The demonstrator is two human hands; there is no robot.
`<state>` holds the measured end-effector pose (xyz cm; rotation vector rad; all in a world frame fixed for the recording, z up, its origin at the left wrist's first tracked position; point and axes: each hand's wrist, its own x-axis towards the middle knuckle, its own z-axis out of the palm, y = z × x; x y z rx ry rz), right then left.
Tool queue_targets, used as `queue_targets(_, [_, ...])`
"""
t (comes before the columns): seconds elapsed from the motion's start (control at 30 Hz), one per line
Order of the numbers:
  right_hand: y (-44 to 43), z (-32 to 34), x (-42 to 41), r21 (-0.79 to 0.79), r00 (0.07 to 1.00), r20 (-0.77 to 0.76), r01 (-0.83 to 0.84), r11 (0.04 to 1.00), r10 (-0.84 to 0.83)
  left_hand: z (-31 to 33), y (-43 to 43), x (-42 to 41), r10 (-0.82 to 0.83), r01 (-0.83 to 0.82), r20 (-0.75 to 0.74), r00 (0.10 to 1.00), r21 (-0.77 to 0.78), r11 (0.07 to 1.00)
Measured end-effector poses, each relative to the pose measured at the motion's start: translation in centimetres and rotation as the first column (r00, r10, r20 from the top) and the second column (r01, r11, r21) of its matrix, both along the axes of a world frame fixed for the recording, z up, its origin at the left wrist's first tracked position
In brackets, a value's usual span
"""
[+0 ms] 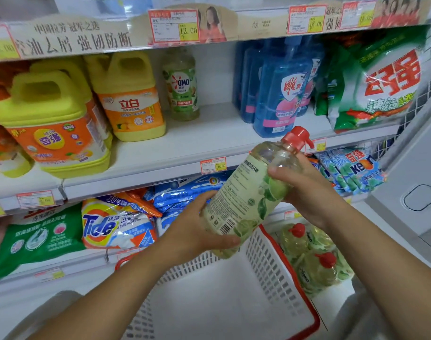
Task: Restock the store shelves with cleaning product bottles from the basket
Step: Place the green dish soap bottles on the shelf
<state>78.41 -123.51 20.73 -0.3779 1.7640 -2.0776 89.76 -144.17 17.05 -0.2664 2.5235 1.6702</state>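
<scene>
Basket point(270, 268) off bottom edge; leftmost jug point(3, 153) off left edge; price tags point(213, 165) blurred

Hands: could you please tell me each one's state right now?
Left hand: holding the bottle at its base.
Right hand: holding the bottle near its top.

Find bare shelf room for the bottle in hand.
Free: the middle shelf between the green-label bottle and the blue bottles, plus its front strip. Crowded: yellow jugs at left, blue bottles and green bag at right.
</scene>
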Motion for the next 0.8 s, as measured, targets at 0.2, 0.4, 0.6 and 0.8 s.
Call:
queue_targets(0.2, [0.2, 0.1, 0.5, 0.081, 0.983, -0.084, 0.172, 0.982, -0.165, -0.9, 1.6, 0.3, 0.055, -0.114, -0.167, 0.984, -0.369, 0.922])
queue_targets(0.4, [1.3, 1.0, 0.1, -0.068, 0.995, -0.099, 0.018, 0.997, -0.025, 1.3, -0.4, -0.3, -0.123, 0.123, 0.011, 0.992, 0.004, 0.992])
queue_targets(0.6, [0.9, 0.3, 0.1, -0.03, 0.995, -0.051, -0.091, 0.995, 0.089, 0.6, -0.4, 0.1, -0.057, 0.058, -0.048, 0.997, 0.027, 0.998])
queue_targets(0.8, [0.4, 0.7, 1.0, 0.127, 0.991, -0.126, 0.065, 0.99, -0.049, -0.3, 1.5, 0.5, 0.075, -0.189, -0.304, 0.95, -0.363, 0.912])
